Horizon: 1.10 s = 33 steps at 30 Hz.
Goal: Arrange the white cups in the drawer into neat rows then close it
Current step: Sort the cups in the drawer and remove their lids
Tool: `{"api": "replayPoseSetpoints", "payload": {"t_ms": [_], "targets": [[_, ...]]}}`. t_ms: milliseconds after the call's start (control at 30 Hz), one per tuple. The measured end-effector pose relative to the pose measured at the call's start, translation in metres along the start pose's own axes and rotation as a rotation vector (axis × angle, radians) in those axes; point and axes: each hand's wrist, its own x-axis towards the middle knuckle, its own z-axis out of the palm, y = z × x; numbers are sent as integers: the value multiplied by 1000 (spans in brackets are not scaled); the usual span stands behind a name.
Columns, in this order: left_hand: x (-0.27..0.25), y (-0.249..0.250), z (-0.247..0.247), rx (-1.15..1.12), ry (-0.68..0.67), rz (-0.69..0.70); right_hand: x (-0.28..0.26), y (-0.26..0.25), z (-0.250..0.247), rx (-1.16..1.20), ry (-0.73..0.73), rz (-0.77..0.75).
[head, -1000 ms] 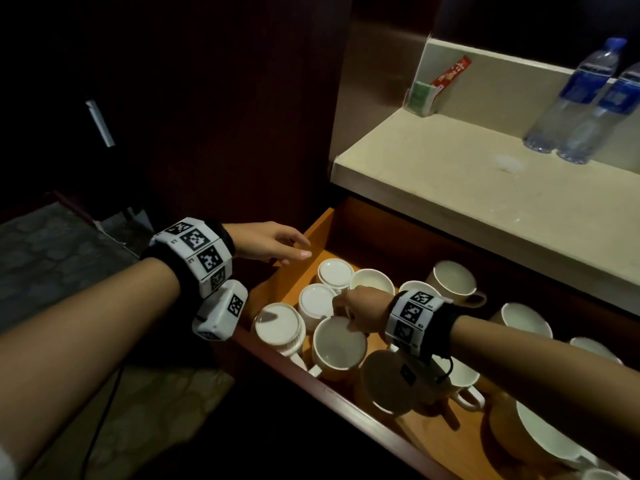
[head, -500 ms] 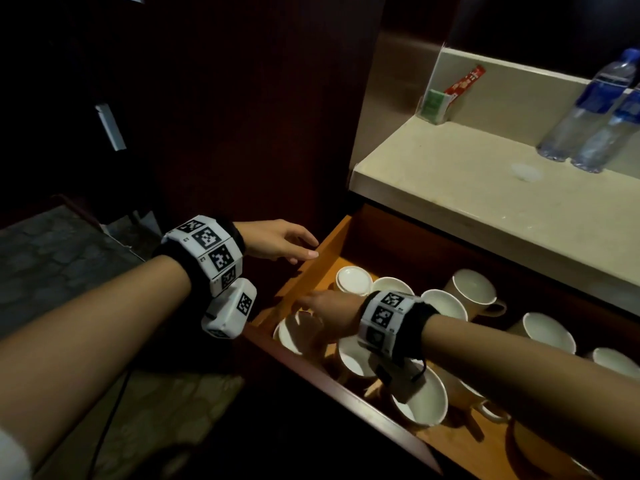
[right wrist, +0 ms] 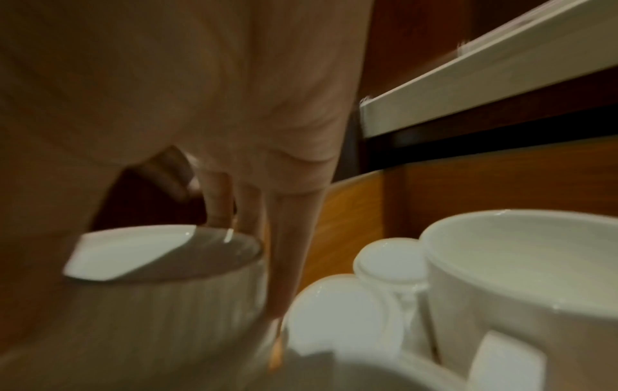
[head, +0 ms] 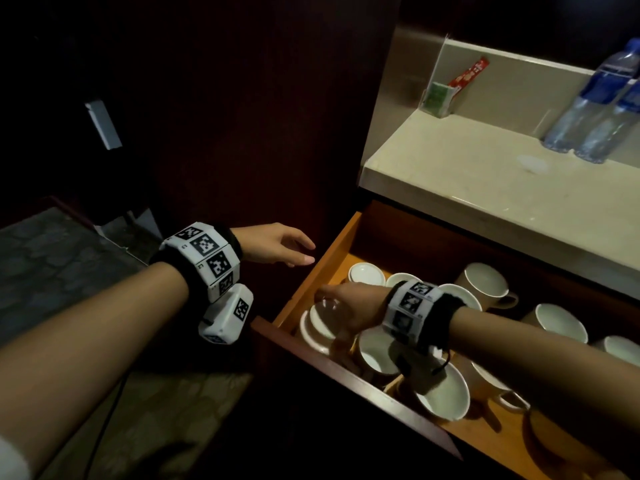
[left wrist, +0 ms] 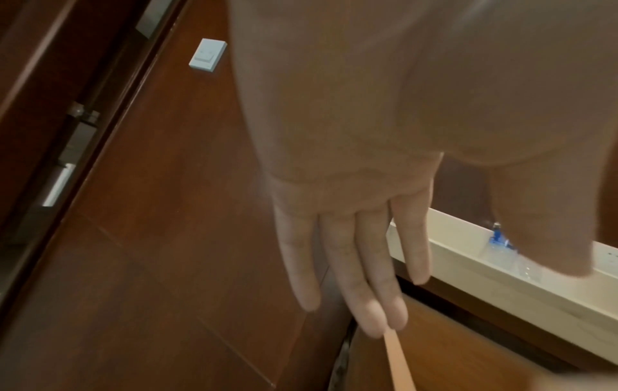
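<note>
The wooden drawer [head: 330, 256] stands open with several white cups inside, some upright [head: 485, 284], one upside down [head: 366, 273]. My right hand [head: 341, 303] reaches into the front left corner and grips a white cup [head: 320, 323] by its rim. In the right wrist view the fingers [right wrist: 217, 203] curl over the far rim of that cup [right wrist: 160, 267], and more cups [right wrist: 521, 277] crowd close on its right. My left hand [head: 291, 249] hovers with straight fingers [left wrist: 358, 264] just outside the drawer's left wall [left wrist: 399, 359], holding nothing.
A beige countertop [head: 485, 192] overhangs the back of the drawer and carries two water bottles [head: 595, 105] and a sachet holder [head: 440, 98]. A dark wood wall with a white switch [left wrist: 207, 54] rises on the left. Patterned carpet [head: 52, 265] lies below.
My right hand has moved from the middle cups to the front left corner of the drawer and taken hold of a cup there. The left hand has hardly moved.
</note>
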Motion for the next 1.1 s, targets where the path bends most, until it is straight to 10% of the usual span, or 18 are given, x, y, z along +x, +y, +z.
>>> {"api": "replayPoseSetpoints", "payload": {"t_ms": [467, 900, 1100], "targets": [[13, 32, 6, -263, 177, 3, -34, 77, -65, 1313, 280, -151], [33, 52, 19, -415, 255, -35, -32, 82, -50, 1354, 140, -79], [34, 57, 21, -358, 200, -121, -35, 82, -49, 891, 142, 67]]}}
